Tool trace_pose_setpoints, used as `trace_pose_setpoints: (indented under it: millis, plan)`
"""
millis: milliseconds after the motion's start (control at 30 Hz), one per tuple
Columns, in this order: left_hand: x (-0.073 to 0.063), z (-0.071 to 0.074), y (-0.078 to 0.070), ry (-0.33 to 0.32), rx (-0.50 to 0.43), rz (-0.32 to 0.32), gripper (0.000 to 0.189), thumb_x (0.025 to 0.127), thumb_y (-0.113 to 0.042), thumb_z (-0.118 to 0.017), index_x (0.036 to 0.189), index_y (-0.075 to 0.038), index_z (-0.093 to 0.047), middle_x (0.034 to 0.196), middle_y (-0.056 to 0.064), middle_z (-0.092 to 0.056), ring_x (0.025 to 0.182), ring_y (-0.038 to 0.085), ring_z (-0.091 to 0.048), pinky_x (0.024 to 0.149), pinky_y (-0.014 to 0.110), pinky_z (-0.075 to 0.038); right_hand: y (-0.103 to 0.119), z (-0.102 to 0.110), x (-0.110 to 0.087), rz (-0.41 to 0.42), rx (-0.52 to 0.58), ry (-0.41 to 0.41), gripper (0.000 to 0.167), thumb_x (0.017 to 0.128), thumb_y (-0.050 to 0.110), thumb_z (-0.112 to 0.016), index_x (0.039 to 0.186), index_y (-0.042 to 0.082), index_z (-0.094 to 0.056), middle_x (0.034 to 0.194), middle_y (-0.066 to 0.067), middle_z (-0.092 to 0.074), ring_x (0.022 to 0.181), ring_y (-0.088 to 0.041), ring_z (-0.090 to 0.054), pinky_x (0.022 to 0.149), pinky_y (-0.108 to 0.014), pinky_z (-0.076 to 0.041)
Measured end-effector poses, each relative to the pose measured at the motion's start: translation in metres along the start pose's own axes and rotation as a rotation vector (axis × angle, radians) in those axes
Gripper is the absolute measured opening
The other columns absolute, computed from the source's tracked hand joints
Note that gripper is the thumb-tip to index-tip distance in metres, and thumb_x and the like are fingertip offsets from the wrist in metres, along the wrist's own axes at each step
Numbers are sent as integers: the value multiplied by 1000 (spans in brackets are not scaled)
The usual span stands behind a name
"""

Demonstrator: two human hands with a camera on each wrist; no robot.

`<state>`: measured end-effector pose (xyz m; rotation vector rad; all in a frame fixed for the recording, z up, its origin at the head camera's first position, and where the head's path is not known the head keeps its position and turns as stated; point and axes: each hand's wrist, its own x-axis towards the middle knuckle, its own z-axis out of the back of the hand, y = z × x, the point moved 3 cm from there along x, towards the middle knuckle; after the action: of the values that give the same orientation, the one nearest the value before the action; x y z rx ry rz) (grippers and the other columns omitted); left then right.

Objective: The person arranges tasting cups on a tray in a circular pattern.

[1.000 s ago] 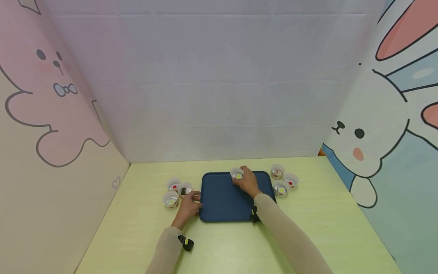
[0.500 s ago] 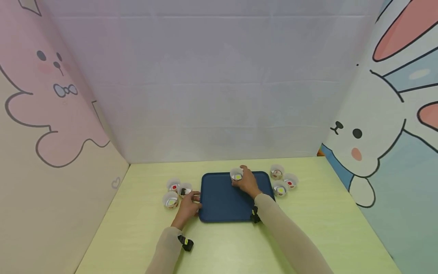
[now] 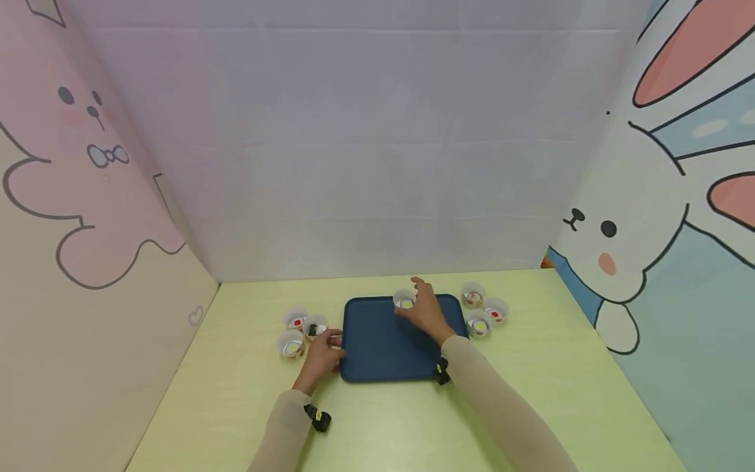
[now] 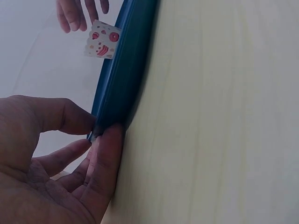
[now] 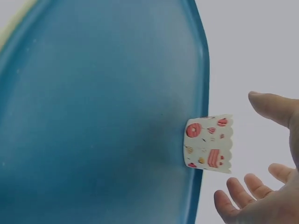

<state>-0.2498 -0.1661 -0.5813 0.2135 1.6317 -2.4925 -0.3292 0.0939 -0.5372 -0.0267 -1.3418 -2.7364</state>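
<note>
A paper baking cup (image 3: 404, 298) printed with pink sweets (image 5: 208, 143) stands near the far edge of a dark blue tray (image 3: 377, 354), a yellow-green square inside it. My right hand (image 3: 429, 316) is just right of this cup. In the right wrist view its fingers (image 5: 238, 193) are spread and apart from the cup. My left hand (image 3: 321, 359) pinches the tray's left rim; the left wrist view shows thumb (image 4: 65, 114) and fingers on either side of the rim. One cup (image 3: 315, 326) with a dark piece inside stands beside the left hand, partly hidden by it.
Left of the tray, a cup with a red piece (image 3: 295, 319) and one with a yellow-green piece (image 3: 291, 345) stand close together. Three more cups (image 3: 479, 324) cluster at the tray's right. A pale wall (image 3: 377, 196) rises behind the yellow-green table (image 3: 377, 419).
My right hand has let go of the cup, its fingers opening and lifting slightly away. The cup stays on the tray. The left hand keeps its place at the rim.
</note>
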Motion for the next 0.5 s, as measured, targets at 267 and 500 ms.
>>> trace_pose_setpoints:
  millis: [267, 500]
  plan:
    - [1, -1, 1, -3, -4, 4, 51, 81, 1, -63, 131, -2, -56, 107, 17, -60, 70, 18, -59, 51, 31, -53, 7, 16, -13, 49, -10, 16, 87, 82, 32, -79, 152, 12, -31, 151, -18, -33, 130, -39, -47, 98, -57, -45]
    - [5, -2, 7, -14, 0, -11, 52, 80, 3, -63, 132, -2, -56, 104, 16, -62, 74, 17, -62, 51, 31, -53, 9, 30, -23, 78, -14, -7, 85, 83, 31, -79, 151, 14, -32, 155, -15, -29, 136, -37, -41, 102, -56, -44]
